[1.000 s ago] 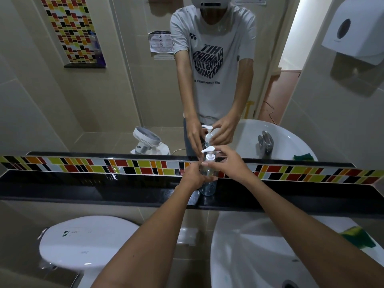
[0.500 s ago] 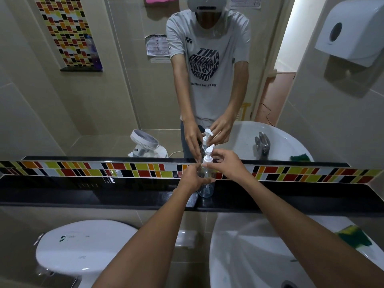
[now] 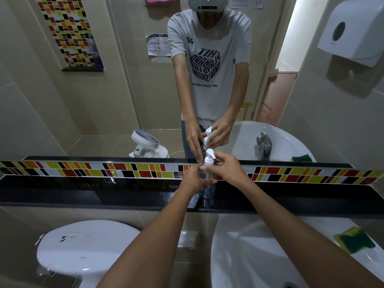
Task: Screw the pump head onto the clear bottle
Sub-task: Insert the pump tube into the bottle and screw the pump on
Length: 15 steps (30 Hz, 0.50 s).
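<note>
A clear bottle (image 3: 207, 191) stands upright on the black ledge (image 3: 104, 196) under the mirror. A white pump head (image 3: 209, 157) sits on its neck, nozzle pointing up and right. My left hand (image 3: 194, 178) wraps the bottle's body from the left. My right hand (image 3: 227, 168) grips the pump head's collar from the right with its fingertips. The bottle's middle is hidden behind my fingers.
A white sink (image 3: 259, 256) lies below the ledge at right, with a green and yellow sponge (image 3: 354, 240) on its rim. A white toilet lid (image 3: 87, 248) is at lower left. A paper dispenser (image 3: 353, 32) hangs on the right wall. The mirror reflects a person.
The pump nozzle has turned from pointing left to pointing up and right under my right hand. My left hand stays on the bottle. The camera has tilted slightly.
</note>
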{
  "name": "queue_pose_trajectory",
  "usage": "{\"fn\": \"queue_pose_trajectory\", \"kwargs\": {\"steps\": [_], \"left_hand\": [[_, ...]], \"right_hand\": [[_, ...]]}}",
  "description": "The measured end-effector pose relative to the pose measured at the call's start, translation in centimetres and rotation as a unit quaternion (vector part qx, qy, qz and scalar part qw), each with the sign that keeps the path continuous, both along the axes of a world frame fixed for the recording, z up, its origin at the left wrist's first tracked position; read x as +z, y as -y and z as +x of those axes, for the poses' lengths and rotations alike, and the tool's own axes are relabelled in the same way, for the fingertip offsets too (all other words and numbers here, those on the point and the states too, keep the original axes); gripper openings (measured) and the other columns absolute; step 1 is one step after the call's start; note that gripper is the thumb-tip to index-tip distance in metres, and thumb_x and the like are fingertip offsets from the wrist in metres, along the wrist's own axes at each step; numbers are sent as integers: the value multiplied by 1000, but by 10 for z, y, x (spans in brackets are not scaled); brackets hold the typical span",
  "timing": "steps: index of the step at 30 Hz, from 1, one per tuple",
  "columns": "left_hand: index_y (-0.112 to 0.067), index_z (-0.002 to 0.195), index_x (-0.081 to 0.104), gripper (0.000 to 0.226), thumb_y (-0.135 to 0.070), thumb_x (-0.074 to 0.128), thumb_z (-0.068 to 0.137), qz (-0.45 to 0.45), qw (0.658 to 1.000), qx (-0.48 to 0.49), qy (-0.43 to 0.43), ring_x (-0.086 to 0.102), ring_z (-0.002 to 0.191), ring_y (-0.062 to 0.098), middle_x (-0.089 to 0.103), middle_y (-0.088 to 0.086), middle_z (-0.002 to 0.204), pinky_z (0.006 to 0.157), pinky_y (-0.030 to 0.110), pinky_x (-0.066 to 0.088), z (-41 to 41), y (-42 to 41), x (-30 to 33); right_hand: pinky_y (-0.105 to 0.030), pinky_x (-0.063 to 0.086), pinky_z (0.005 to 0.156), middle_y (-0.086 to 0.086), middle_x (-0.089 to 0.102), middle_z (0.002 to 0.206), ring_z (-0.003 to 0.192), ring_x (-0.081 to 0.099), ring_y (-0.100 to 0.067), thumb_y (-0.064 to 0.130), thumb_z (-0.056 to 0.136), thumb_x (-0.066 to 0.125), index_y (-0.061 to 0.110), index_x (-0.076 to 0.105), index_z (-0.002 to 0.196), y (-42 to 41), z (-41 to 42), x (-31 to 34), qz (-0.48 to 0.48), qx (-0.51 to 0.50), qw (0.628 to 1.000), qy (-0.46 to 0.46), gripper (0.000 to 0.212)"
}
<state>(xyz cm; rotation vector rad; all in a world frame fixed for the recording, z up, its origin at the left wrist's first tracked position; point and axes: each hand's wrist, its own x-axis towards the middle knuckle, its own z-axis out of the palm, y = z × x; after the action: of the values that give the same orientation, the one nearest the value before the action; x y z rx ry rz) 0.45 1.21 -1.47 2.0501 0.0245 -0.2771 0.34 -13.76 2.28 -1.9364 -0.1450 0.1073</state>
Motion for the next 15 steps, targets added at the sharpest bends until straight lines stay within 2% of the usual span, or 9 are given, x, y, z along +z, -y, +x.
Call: {"fn": "queue_pose_trajectory", "kwargs": {"steps": [2, 5, 8, 10, 13, 15], "left_hand": [[-8, 136, 66, 59, -17, 89, 81, 2, 1000, -7, 0, 69, 113, 27, 73, 13, 124, 95, 41, 60, 1, -1, 0], [-9, 138, 65, 63, -17, 89, 81, 0, 1000, -10, 3, 66, 101, 21, 72, 12, 120, 81, 31, 58, 0, -1, 1], [-9, 140, 63, 64, -16, 89, 81, -4, 1000, -9, 0, 65, 97, 19, 71, 9, 114, 67, 19, 52, -1, -2, 1], [-7, 138, 65, 61, -14, 88, 81, -1, 1000, -9, 1, 65, 98, 18, 72, 9, 116, 67, 17, 51, 0, -2, 1], [-6, 138, 65, 59, -11, 87, 83, 3, 1000, -16, -1, 69, 109, 24, 74, 12, 123, 80, 25, 57, 1, -1, 2], [-6, 140, 64, 60, -11, 86, 84, 2, 1000, -21, -3, 70, 109, 24, 74, 14, 125, 74, 19, 56, 1, -2, 1]], "right_hand": [[-37, 60, 99, -8, 78, 119, 109, 75, -19, 15, 81, 88, 6, 67, 134, -2, -1, -2, -12, 0, 1000, 2, 58], [-43, 60, 99, -9, 79, 115, 108, 75, -22, 17, 78, 91, 5, 71, 126, 1, -2, -5, -3, -53, 999, 10, 53], [-45, 60, 99, -9, 80, 110, 106, 75, -23, 20, 73, 94, 4, 73, 119, 6, 3, -3, 6, -78, 997, 1, 53], [-46, 57, 104, -9, 78, 117, 113, 73, -23, 19, 73, 95, 6, 71, 125, 5, 4, 0, 1, -59, 998, -4, 59], [-48, 54, 109, -6, 78, 122, 119, 71, -23, 16, 76, 92, 10, 70, 132, 0, 2, 1, -18, -5, 1000, -5, 60], [-49, 54, 108, -7, 78, 121, 116, 72, -24, 14, 77, 91, 9, 71, 131, 0, 0, -2, -19, -10, 1000, -8, 59]]}}
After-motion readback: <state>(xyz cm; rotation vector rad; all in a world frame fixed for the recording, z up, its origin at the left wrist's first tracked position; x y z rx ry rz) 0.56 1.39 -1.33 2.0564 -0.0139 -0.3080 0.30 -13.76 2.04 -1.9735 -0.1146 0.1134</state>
